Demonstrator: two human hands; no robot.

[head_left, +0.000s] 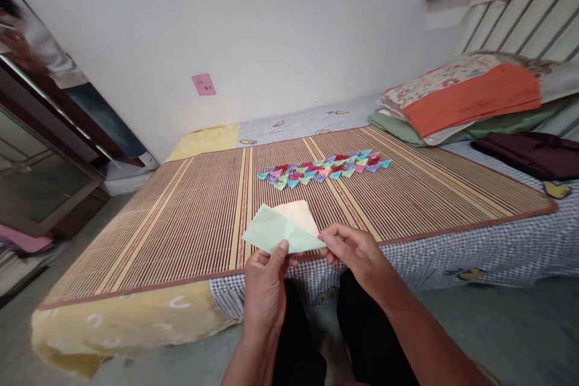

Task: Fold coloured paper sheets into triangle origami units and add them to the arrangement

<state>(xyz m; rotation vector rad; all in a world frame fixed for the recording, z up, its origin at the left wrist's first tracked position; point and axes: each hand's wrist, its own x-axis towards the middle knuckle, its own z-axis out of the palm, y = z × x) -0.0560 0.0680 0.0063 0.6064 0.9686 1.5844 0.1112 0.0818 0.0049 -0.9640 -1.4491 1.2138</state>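
Note:
A pale green sheet of paper [275, 230], partly folded and pointed at its right end, is held over the near edge of the bed. My left hand [269, 262] grips its lower edge, thumb on top and fingers underneath. At the pointed right tip, my right hand [341, 244] pinches the paper between thumb and fingers. Cream-coloured paper [298, 212] shows just behind the green sheet; whether it lies on the mat is hidden. Farther back, rows of small folded paper pieces [323, 169] in many colours stand on the striped mat [199, 217].
Folded bedding [470, 96] and a dark cloth [529, 154] lie at the right, by the slatted headboard [520, 21]. A pink note [203, 84] is stuck to the wall. At the far left are a person [49, 48] and a cabinet with glass [40, 169].

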